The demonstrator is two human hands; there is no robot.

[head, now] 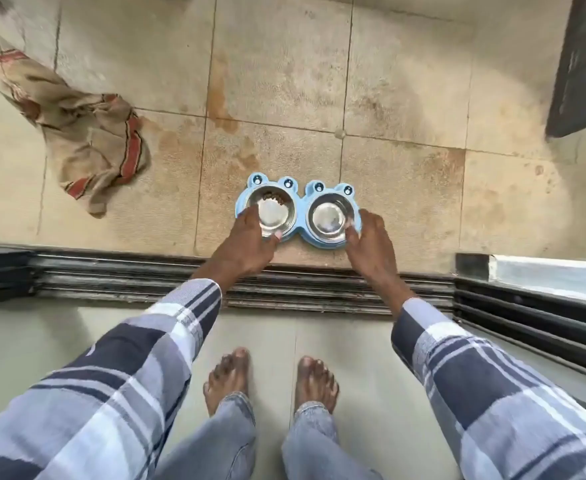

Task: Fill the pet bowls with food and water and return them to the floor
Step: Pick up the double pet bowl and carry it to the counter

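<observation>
A light blue frog-shaped double bowl stand (300,206) is over the tiled floor just beyond a door track. Its left steel bowl (273,209) has a small heap of brown kibble at its far side. Its right steel bowl (329,216) looks shiny inside; whether it holds water I cannot tell. My left hand (246,244) grips the stand's left near edge, thumb over the bowl rim. My right hand (369,240) grips the right near edge. Whether the stand touches the floor is unclear.
A crumpled beige cloth with red stripes (87,133) lies on the stained tiles at the left. A metal sliding-door track (215,282) runs across below the stand. A dark door panel (579,64) stands at the upper right. My bare feet (271,382) stand on the inner floor.
</observation>
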